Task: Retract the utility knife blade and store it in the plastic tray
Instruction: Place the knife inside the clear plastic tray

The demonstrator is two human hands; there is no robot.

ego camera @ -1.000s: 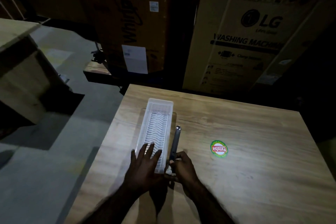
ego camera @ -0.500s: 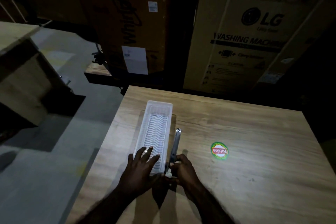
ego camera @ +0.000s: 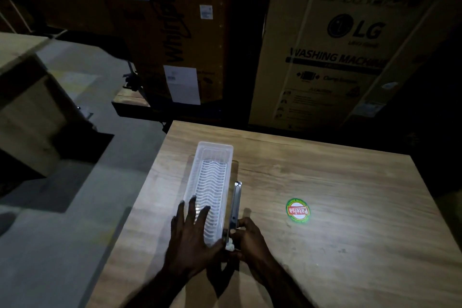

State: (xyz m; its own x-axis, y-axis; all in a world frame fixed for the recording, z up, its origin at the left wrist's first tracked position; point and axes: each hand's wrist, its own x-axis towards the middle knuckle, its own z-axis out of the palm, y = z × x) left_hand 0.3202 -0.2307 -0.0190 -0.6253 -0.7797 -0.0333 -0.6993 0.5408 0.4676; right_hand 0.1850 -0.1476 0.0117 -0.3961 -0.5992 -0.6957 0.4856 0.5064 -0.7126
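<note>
A long clear plastic tray (ego camera: 215, 150) with a ribbed bottom lies lengthwise on the wooden table (ego camera: 325, 245). A slim metal utility knife (ego camera: 236, 205) lies just right of the tray, parallel to it, tip pointing away from me. My right hand (ego camera: 250, 237) grips the knife's near end, beside a small white bit. My left hand (ego camera: 192, 230) rests flat over the tray's near end, fingers spread. Whether the blade is out is too dark to tell.
A round green and red sticker (ego camera: 298, 210) sits on the table to the right of the knife. Large cardboard appliance boxes (ego camera: 330, 52) stand behind the table. The table's left edge drops to a grey floor (ego camera: 62, 232). Another wooden surface (ego camera: 27, 82) is at far left.
Both hands stay at the tray's near end. The knife and tray keep their places; the view has shifted slightly.
</note>
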